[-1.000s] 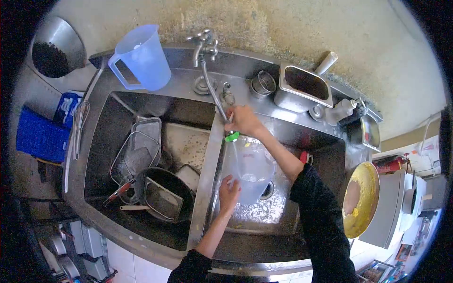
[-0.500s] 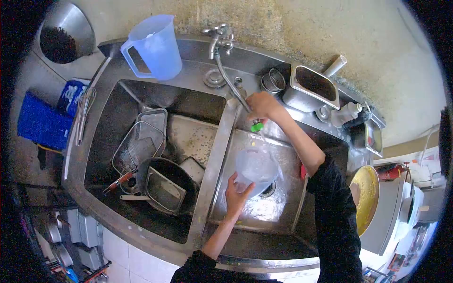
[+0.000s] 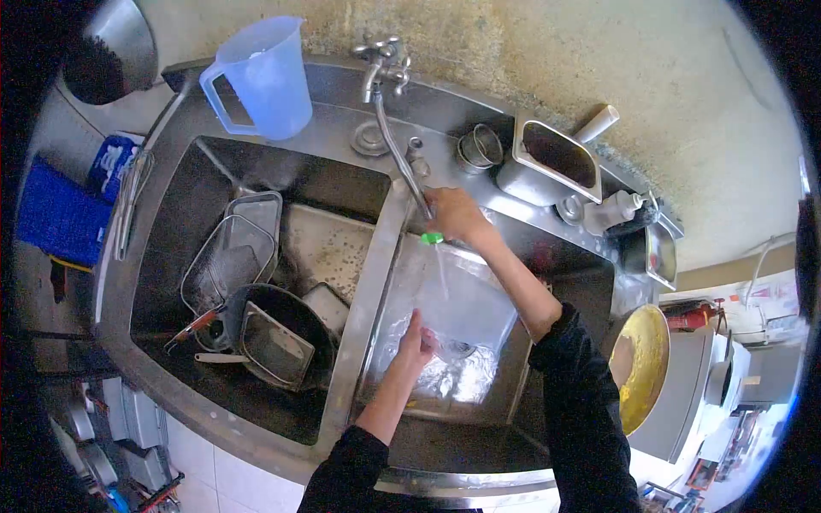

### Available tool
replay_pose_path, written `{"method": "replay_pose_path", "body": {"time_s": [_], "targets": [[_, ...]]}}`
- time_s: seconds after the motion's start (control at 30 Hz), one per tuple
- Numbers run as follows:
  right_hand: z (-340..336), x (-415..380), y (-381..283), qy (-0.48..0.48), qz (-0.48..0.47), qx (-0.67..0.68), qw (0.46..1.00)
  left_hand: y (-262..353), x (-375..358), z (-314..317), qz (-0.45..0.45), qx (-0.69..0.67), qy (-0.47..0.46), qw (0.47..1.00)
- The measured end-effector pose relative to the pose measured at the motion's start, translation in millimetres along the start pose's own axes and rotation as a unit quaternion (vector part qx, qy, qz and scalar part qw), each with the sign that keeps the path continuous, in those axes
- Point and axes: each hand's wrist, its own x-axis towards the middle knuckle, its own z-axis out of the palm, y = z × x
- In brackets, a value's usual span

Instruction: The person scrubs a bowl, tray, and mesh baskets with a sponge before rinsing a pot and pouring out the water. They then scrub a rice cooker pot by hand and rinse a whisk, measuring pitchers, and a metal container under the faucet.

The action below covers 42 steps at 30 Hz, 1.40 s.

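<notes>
My right hand [image 3: 459, 214] is closed around the lower end of the metal faucet spout [image 3: 398, 154], just above its green nozzle tip [image 3: 432, 238]. A thin stream of water runs down from the tip. Below it, in the right basin [image 3: 389, 376], a clear plastic container [image 3: 479, 301] is tilted under the stream. My left hand [image 3: 416, 344] grips that container at its near left side, thumb pointing up and fingers curled, partly seen through the plastic. The container's exact outline is hard to make out against the shiny basin.
In the left basin [image 3: 162, 342] lie a dark pan [image 3: 318, 318], wire baskets [image 3: 224, 274] and metal trays. A blue pitcher [image 3: 272, 85] stands on the back ledge. Steel containers [image 3: 547, 175] and a squeeze bottle [image 3: 612, 212] line the right ledge, near a yellow-coated pan [image 3: 643, 368].
The clear container has turned and tilted, its broad side now showing under the water. My left hand has rotated with it. My right hand stays on the spout, and the whole view has shifted slightly.
</notes>
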Motion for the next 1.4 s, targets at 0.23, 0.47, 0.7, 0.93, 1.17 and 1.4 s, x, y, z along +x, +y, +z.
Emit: {"method": "replay_pose_path", "body": {"time_s": [0.23, 0.47, 0.7, 0.93, 1.17, 1.4], "targets": [[19.5, 0.8, 1.3, 0.088, 0.087, 0.040, 0.991, 0.3, 1.9, -17.8, -0.162, -0.155, 0.005, 0.975], [-10.3, 0.6, 6.6, 0.023, -0.003, -0.025, 0.999, -5.3, 22.5, -36.5, -0.091, -0.140, 0.050, 0.985], [20.2, 5.4, 8.6, 0.074, 0.000, -0.003, 0.997, -14.3, -36.8, -15.4, 0.185, 0.118, 0.054, 0.974], [10.3, -2.2, -4.2, 0.045, 0.057, -0.016, 0.997, -20.9, -71.4, -6.5, 0.517, 0.528, -0.009, 0.674], [4.2, -3.5, -2.0, -0.041, 0.006, 0.000, 0.999, -18.8, -62.5, 9.3, 0.544, 0.492, -0.030, 0.679], [-11.9, -26.2, -23.5, 0.010, 0.122, -0.047, 0.991, -5.4, -8.5, 44.7, 0.404, 0.375, 0.007, 0.834]]}}
